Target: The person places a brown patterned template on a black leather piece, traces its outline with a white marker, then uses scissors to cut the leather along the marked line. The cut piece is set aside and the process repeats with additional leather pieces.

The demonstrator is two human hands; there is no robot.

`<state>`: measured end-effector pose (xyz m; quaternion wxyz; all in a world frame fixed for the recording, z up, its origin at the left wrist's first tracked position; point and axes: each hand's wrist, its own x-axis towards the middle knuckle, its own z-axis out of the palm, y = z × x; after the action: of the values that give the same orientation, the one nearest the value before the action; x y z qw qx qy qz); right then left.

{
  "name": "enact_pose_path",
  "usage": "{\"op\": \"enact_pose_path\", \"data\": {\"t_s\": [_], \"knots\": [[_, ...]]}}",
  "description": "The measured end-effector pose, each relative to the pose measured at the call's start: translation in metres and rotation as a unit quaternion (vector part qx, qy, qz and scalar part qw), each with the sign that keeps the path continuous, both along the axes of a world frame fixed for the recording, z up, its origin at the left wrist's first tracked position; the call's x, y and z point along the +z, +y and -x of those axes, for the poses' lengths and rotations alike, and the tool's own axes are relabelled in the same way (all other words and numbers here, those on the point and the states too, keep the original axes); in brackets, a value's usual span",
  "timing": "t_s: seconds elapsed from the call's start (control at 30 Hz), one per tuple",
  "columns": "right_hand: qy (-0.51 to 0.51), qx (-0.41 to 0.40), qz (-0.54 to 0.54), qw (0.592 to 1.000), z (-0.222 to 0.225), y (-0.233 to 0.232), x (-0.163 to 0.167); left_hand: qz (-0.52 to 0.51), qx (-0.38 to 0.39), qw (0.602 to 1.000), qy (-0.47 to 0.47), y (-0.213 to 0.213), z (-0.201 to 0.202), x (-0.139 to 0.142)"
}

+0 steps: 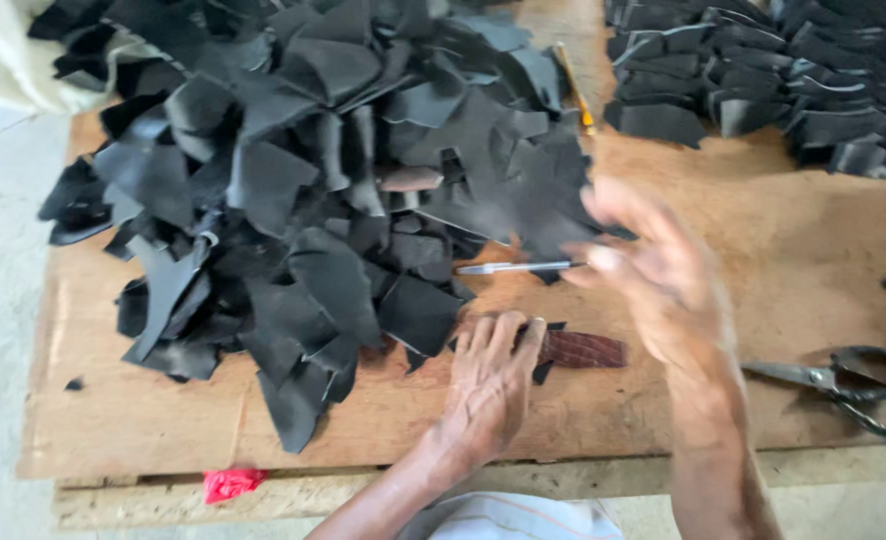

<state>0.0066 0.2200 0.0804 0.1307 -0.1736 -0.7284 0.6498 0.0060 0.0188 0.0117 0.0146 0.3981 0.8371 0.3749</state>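
One wooden table (pixel 763 250) fills most of the frame. Two hands are in view, both of the same person, coming from the bottom edge.

The left hand (pixel 490 378), at lower centre, lies flat with the fingers (pixel 508 335) stretched out and pressing down on one brown textured strip (pixel 583 350). The strip lies on the table just right of this hand, with a dark piece under it. The hand does not grip anything; it only holds the strip down.

The right hand (pixel 658 275), at centre right, is raised above the table and blurred. Its fingers look spread open, approx., but the blur makes this not sure. One silver pen (pixel 518 267) lies just left of its fingertips; I cannot tell if they touch it.

One big loose heap of black leather scraps (pixel 313 180) covers the upper left and centre, too many to count. In the upper right are neat stacks of black cut pieces (pixel 763 80), at least 3 rows. One thin yellow tool (pixel 573 85) lies btw. heap and stacks. One pair of black scissors (pixel 853 385) lies at lower right, well apart from the strip. One red scrap (pixel 231 484) sits below the table edge at lower left.
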Motion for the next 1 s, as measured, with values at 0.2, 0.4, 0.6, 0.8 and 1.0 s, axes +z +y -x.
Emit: {"op": "enact_pose_path", "data": {"t_s": [0.2, 0.4, 0.6, 0.8, 1.0], "knots": [[0.045, 0.133, -0.413, 0.9, 0.066, -0.066, -0.015, -0.019, -0.012, 1.0, -0.018, -0.02, 0.002, -0.002], [0.111, 0.141, -0.471, 0.863, 0.065, -0.057, -0.025, -0.008, -0.01, 1.0, -0.018, -0.023, 0.003, -0.009], [0.049, 0.22, -0.433, 0.873, 0.018, -0.025, -0.02, -0.008, -0.006, 1.0, -0.008, -0.019, 0.007, -0.016], [-0.074, 0.162, -0.406, 0.896, 0.008, -0.006, -0.015, -0.001, -0.013, 1.0, 0.002, -0.009, 0.007, -0.013], [-0.076, 0.229, -0.374, 0.895, 0.033, -0.009, -0.019, 0.017, -0.019, 0.999, -0.021, -0.004, 0.002, -0.009]]}}
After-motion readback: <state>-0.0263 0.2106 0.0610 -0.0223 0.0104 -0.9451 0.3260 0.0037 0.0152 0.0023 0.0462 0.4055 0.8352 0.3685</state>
